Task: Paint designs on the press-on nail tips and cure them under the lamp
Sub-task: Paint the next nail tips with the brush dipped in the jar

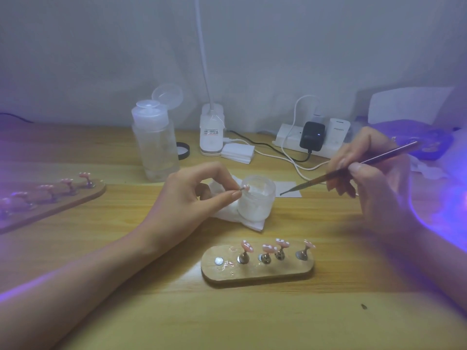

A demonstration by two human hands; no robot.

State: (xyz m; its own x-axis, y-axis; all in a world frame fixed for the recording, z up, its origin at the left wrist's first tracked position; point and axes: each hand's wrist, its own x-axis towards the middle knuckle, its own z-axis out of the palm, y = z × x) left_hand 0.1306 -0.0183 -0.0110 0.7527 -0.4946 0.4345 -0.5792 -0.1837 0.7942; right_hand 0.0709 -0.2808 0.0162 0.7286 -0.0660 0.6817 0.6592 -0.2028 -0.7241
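My left hand (194, 198) pinches a small metal stand with a pink nail tip (245, 188) between thumb and forefinger, in front of a frosted jar (257, 203). My right hand (374, 173) grips a thin nail brush (353, 165); its dark tip hovers right of the jar, over a white card (290, 189). A wooden holder (257, 270) near me carries several pink, white-dotted nail tips on stands and one bare magnet spot. The curing lamp (429, 137) glows purple at the far right.
A second wooden holder (50, 198) with several pink tips lies at the left. A pump bottle (155, 145), black cap (183, 150), desk lamp base (211, 133), stack of white pads (237, 153) and power strip (310, 140) with cables stand at the back. White tissue (242, 218) lies under the jar.
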